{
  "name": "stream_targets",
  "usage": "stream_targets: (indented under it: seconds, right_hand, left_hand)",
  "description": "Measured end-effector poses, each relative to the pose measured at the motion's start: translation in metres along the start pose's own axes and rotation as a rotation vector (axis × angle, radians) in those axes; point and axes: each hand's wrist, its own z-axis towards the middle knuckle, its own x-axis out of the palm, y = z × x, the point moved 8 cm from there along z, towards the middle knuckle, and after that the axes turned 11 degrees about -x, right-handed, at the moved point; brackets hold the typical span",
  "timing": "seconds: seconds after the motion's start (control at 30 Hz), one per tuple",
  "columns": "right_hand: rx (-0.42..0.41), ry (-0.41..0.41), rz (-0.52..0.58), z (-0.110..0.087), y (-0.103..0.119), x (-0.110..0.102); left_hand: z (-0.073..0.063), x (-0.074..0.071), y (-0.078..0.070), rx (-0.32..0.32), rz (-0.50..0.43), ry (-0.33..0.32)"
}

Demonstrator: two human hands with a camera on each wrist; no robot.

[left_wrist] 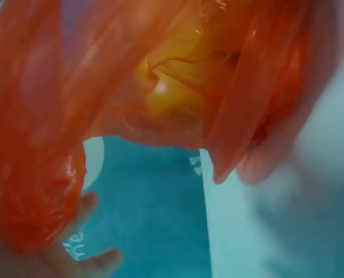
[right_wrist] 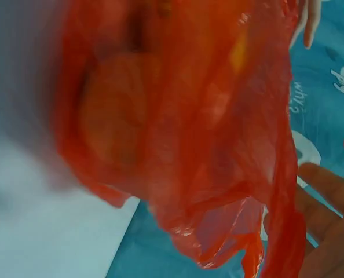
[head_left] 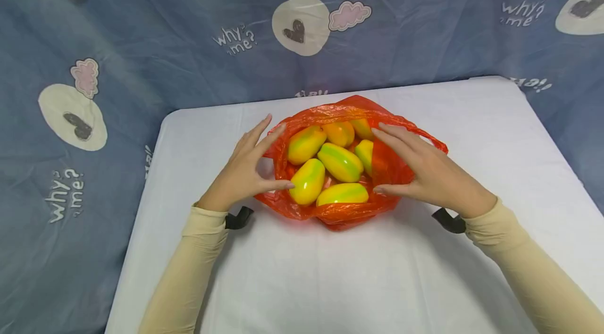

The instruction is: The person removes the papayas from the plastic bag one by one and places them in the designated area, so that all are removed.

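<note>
A thin red plastic bag (head_left: 351,213) sits toward the far side of the white table (head_left: 368,281), wide open at the top. Inside lie at least seven yellow-green fruits (head_left: 340,162), smooth and shiny, egg-shaped with one narrower end, like small papayas.

The left hand (head_left: 240,169) is at the left edge of the bag, and the right hand (head_left: 431,169) is at the right edge. On both hands the fingers are spread wide, thumbs apart, and not curled around anything. The left thumb tip is right by the near left fruit; whether it touches is hard to tell.

The bag looks very light, soft and floppy, all crinkles and folds, so it likely slides about and could tear if pulled hard. A loop (head_left: 438,144) sticks out at its far right and seems a good place to grab. The fruits look firm and a bit slippery, so one is probably best held around its fat middle. All together, they may pull the bag down.
</note>
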Motion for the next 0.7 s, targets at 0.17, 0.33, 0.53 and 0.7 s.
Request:
stream_targets:
  seconds: [0.17, 0.33, 0.53, 0.7]
  right_hand:
    - [0.050, 0.073, 0.110, 0.012, -0.005, 0.001]
    - [0.042, 0.110, 0.190, 0.024, -0.007, 0.001]
    - [0.038, 0.125, 0.261, 0.034, -0.007, 0.001]
    - [0.033, 0.176, 0.291, 0.046, -0.009, 0.010]
  left_hand:
    - [0.008, 0.010, 0.006, 0.007, -0.107, 0.044]
    - [0.013, 0.020, 0.018, -0.001, -0.155, 0.076]
    - [0.019, 0.027, 0.026, 0.013, -0.202, 0.098]
    - [0.021, 0.027, 0.027, 0.015, -0.208, 0.099]
